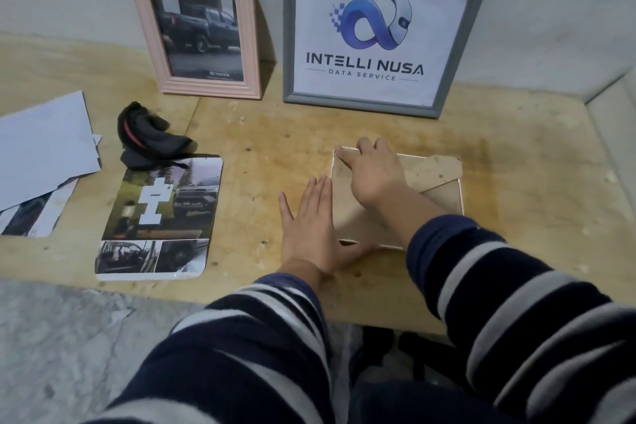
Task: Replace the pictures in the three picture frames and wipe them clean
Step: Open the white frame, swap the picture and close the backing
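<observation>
A small white-edged picture frame (435, 182) lies face down on the plywood tabletop (275, 134), its brown backing board up. The right hand (373, 175) rests flat across that backing, fingers stretched toward the far left corner, fingertips (339, 150) at the rim; it presses rather than grips. The left hand (309, 231) lies flat on the tabletop just beside the frame's left edge, fingers straight and together, its thumb side touching the frame's near left corner; it holds nothing. Both arms wear dark sleeves (499, 286) with grey stripes.

Beyond the hands, leaning upright against the wall, stands a grey rectangular frame (457, 45) showing a blue logo and the words INTELLI NUSA DATA SERVICE. To the left of that, also leaning on the wall, stands a pink arched frame (144, 27) with a picture of a dark pickup truck.

Well to the left of the left hand lies a loose printed picture (161, 217) with rounded corners, a collage of vehicle photos, face up. A crumpled black cloth (148, 134) with a pink streak sits at that print's far edge, overlapping it. Further left still, a pile of loose paper sheets (41, 148) lies at the tabletop's edge, some blank side up, one showing a printed picture beneath
</observation>
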